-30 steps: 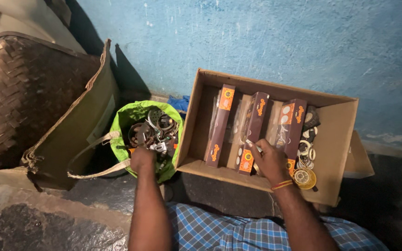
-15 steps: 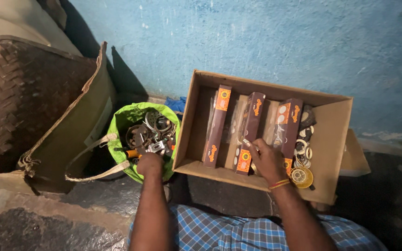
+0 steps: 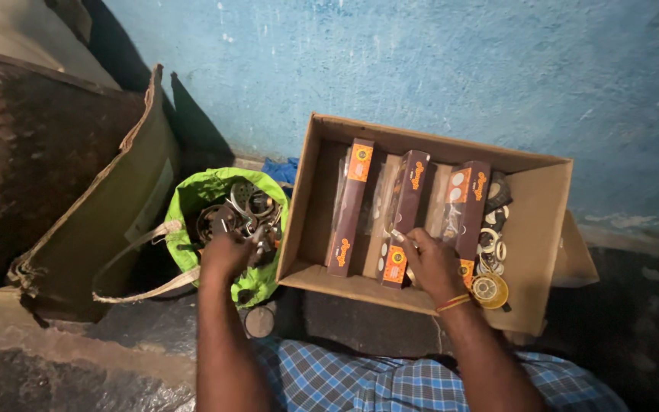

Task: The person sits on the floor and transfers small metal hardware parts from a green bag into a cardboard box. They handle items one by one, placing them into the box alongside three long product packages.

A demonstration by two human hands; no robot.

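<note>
The left hand [image 3: 226,252] has gone deeper into the green bag [image 3: 192,202] than a moment ago, so the person is digging for a part. Its fingers curl down among the round metal rings [image 3: 245,202]; I cannot tell if they grip one. The right hand [image 3: 430,263] has stayed in the cardboard box [image 3: 551,221], fingers bent and pinching a clear packet next to the middle brown carton [image 3: 404,210]. The bag looks thin and crinkly. The rings look hard and dull. The cartons are long and flat.
</note>
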